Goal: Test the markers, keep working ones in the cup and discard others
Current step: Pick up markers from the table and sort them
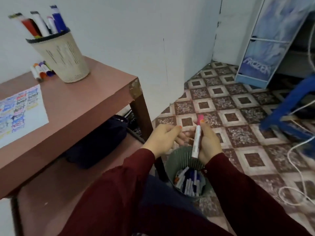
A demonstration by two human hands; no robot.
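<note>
Tiled floor (245,101) below — right hand (209,144) grips a pink-capped marker (196,141) upright over the bin (172,161), left hand (162,138) loose, empty.

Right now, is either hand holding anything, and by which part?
The right hand grips a white marker with a pink cap round its barrel, thumb near the cap. The left hand holds nothing.

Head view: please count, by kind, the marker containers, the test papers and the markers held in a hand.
Beige mesh cup: 1
Grey ribbed bin: 1
White scribbled paper sheet: 1
Pink-capped white marker, held in right hand: 1
Total: 4
</note>
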